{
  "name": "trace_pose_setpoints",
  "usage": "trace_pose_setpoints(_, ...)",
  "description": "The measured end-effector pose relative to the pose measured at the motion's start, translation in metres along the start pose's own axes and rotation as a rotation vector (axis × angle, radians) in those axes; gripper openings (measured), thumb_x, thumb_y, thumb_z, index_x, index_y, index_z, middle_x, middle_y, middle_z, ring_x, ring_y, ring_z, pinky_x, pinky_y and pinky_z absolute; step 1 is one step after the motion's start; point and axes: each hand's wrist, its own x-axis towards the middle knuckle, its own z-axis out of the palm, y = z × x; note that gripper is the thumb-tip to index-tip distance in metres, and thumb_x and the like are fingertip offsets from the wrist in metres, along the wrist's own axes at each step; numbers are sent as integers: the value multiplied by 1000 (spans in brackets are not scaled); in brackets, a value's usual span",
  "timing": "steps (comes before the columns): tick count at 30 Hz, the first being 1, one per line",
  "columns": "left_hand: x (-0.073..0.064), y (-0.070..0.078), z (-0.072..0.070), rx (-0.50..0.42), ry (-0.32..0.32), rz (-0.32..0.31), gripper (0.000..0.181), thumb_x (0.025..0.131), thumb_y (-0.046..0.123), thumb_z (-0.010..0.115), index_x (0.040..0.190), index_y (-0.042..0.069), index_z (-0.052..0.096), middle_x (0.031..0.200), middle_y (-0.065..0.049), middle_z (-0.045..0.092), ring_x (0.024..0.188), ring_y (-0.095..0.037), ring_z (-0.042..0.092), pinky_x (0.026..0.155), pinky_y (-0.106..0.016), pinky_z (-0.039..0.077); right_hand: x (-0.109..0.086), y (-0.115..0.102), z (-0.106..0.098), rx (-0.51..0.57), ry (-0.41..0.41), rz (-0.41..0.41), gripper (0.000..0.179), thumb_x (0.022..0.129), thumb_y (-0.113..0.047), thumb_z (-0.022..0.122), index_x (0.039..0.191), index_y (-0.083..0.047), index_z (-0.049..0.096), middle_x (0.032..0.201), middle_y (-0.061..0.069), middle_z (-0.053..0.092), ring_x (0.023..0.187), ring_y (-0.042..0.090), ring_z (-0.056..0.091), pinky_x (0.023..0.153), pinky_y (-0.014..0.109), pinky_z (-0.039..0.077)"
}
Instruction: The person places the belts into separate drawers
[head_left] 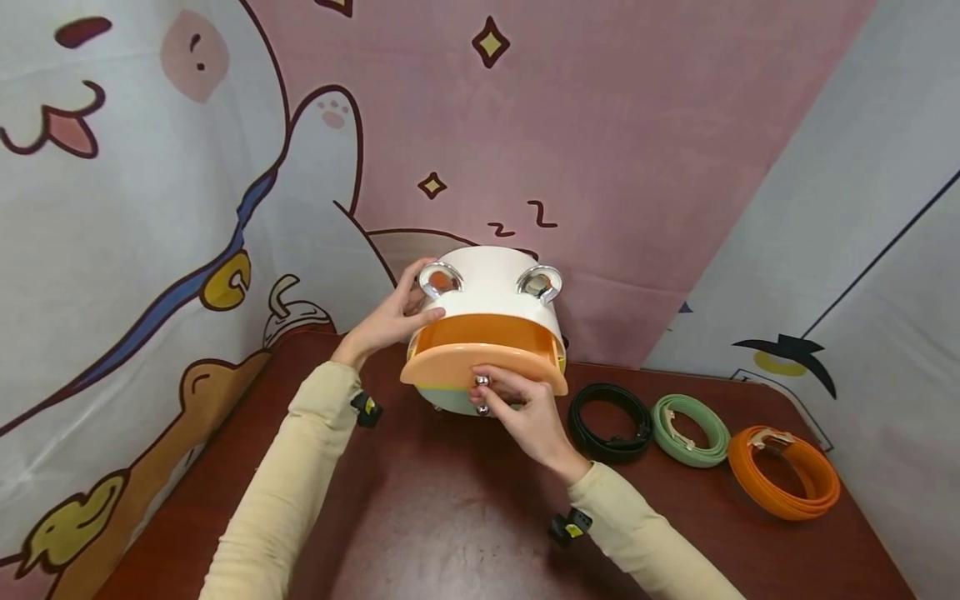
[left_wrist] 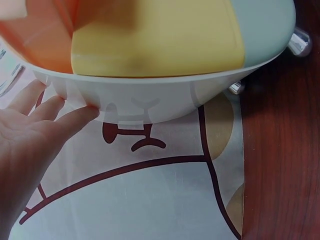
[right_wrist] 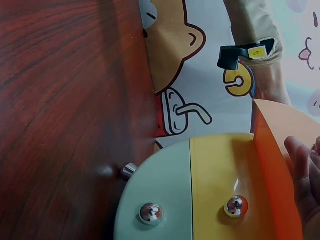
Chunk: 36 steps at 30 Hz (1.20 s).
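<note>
A white rounded drawer cabinet [head_left: 491, 279] with two chrome rings on top stands on the table. Its orange top drawer [head_left: 525, 360] is partly pulled out; the yellow drawer [right_wrist: 220, 170] and the green drawer [right_wrist: 167, 177] below look closed. My left hand [head_left: 390, 323] rests against the cabinet's left side, thumb on its upper front and fingers extended along the white shell [left_wrist: 165, 100]. With thumb and fingers, my right hand [head_left: 534, 421] pinches the orange drawer's round silver knob [head_left: 482, 381]. The inside of that drawer is mostly hidden.
To the right of the cabinet lie a coiled black belt [head_left: 611, 452], a coiled green belt [head_left: 693, 457] and a coiled orange belt [head_left: 787, 506]. A printed cartoon cloth [head_left: 637, 167] hangs close behind the dark red table [head_left: 450, 517].
</note>
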Motion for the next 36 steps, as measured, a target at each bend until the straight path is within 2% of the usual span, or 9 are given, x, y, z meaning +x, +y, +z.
trace_pose_setpoints(4, 0, 0, 0, 15, -2, -1, 77, 97, 4, 58, 152, 23, 8, 143, -18, 43, 122, -33, 49, 92, -41, 48, -2, -2, 0, -2, -4, -10, 23, 85, 18, 61, 108, 15, 64, 84, 25, 69, 71, 39, 68, 54, 36, 55)
trace_pose_setpoints(11, 0, 1, 1, 22, -1, 3, 77, 97, 5, 58, 152, 25, 8, 144, -19, 42, 126, -33, 46, 94, -43, 46, -5, -6, -1, -10, -14, 20, 24, 86, 16, 62, 109, 13, 65, 85, 23, 70, 71, 38, 68, 56, 26, 54)
trace_pose_setpoints(16, 1, 1, 3, -2, -11, 9, 77, 97, 4, 57, 153, 23, 7, 143, -20, 43, 123, -34, 48, 91, -40, 48, -8, -9, -3, -5, -23, 27, 24, 86, 16, 61, 110, 13, 64, 86, 24, 70, 72, 40, 68, 55, 30, 55)
trace_pose_setpoints(22, 2, -1, 2, -19, -16, 12, 76, 97, 2, 57, 152, 24, 9, 141, -20, 44, 120, -32, 50, 89, -34, 49, -10, -12, -4, -23, -32, -4, 25, 85, 18, 61, 110, 13, 64, 86, 22, 70, 72, 35, 69, 54, 30, 54)
trace_pose_setpoints(31, 2, -1, 0, -31, -17, 25, 76, 97, 0, 56, 152, 20, 8, 138, -21, 46, 117, -33, 52, 87, -33, 49, -12, -15, -4, -13, -69, -22, 26, 85, 20, 60, 110, 15, 62, 86, 24, 70, 73, 34, 69, 52, 42, 54)
trace_pose_setpoints(36, 1, 0, 0, -26, -12, 14, 77, 96, 1, 57, 151, 22, 9, 138, -21, 47, 116, -34, 52, 87, -35, 50, -14, -17, -5, -19, -78, -26, 26, 85, 19, 60, 110, 14, 62, 87, 23, 70, 73, 35, 69, 52, 42, 54)
